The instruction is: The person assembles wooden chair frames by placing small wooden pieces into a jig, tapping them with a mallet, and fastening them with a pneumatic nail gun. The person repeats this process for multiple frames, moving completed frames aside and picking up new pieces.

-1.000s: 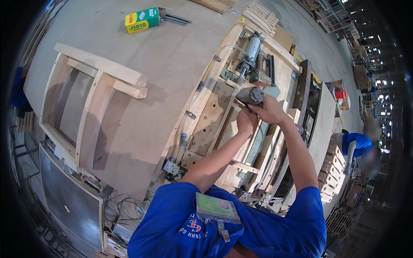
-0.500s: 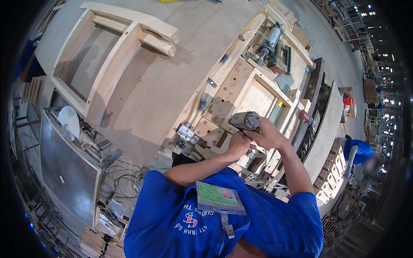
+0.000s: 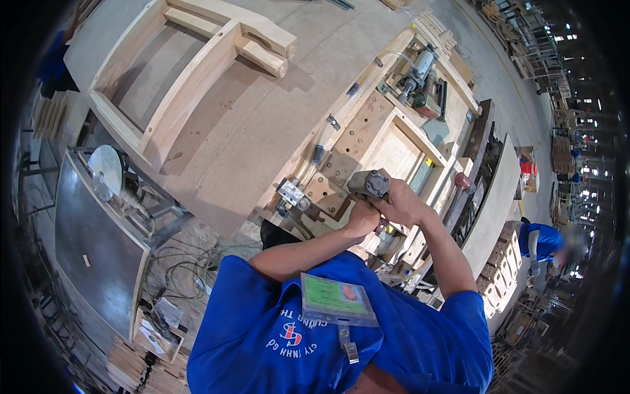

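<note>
My right hand (image 3: 405, 202) is wrapped round a grey power tool with a round dark cap, which looks like a nail gun (image 3: 369, 184). Just below the tool, my left hand (image 3: 362, 218) is closed, its fingers against those of the right. What the left fingers hold, if anything, is hidden. Both hands are over the near end of a wooden jig (image 3: 367, 118) with drilled holes. A pale slatted wooden panel (image 3: 398, 150) lies framed in it beyond the hands. At the jig's left near corner is a metal valve fitting (image 3: 291, 192).
A pneumatic cylinder (image 3: 420, 67) and another nail gun (image 3: 430, 98) rest at the jig's far end. A wooden frame (image 3: 190, 85) stands on the brown board (image 3: 262, 131) at left. Farther left is a dark-topped table (image 3: 92, 243). A co-worker (image 3: 543, 241) bends at right.
The surroundings have shifted a little in the picture as my view turned. My hands keep nearly the same place and grip, with the nail gun slightly turned.
</note>
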The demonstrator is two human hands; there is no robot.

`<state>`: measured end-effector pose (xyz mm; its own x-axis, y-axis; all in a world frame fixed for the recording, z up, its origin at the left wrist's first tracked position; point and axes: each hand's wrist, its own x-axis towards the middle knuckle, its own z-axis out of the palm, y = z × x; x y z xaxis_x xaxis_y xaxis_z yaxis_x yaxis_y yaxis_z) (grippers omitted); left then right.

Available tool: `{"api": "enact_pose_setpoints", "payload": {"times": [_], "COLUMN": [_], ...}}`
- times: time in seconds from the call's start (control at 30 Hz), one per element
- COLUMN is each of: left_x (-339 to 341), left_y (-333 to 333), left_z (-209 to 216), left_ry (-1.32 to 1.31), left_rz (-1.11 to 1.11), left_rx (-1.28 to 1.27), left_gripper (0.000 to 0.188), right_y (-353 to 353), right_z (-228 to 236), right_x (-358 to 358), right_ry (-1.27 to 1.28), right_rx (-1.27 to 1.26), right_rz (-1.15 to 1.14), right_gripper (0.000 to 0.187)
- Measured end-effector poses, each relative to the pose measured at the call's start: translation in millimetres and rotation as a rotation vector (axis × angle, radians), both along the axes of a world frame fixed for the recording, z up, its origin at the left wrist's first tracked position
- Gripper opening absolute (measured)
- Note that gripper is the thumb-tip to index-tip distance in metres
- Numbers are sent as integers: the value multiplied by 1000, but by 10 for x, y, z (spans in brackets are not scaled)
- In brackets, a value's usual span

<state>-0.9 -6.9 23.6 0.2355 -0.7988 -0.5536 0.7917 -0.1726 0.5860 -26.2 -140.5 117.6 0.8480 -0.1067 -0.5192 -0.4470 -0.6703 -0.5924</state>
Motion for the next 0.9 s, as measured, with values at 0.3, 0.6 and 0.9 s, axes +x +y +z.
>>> {"api": "enact_pose_setpoints", "payload": {"times": [0.3, 0.6, 0.9], "left_x": [182, 718, 138], "left_y": [675, 1066, 387], "left_z": [606, 655, 741], "left_ry": [-975, -1491, -2037], "left_rz": [59, 74, -354], "left_rx": [-67, -30, -307], "left_gripper": [23, 26, 32], "right_y": [386, -248, -294], "right_z": [634, 562, -110], "right_x": [-942, -3830, -4535], "right_ry": [-195, -238, -8], "right_rx": [131, -932, -1190], "right_rz": [-806, -1099, -1143], "right_gripper": [35, 36, 63]}}
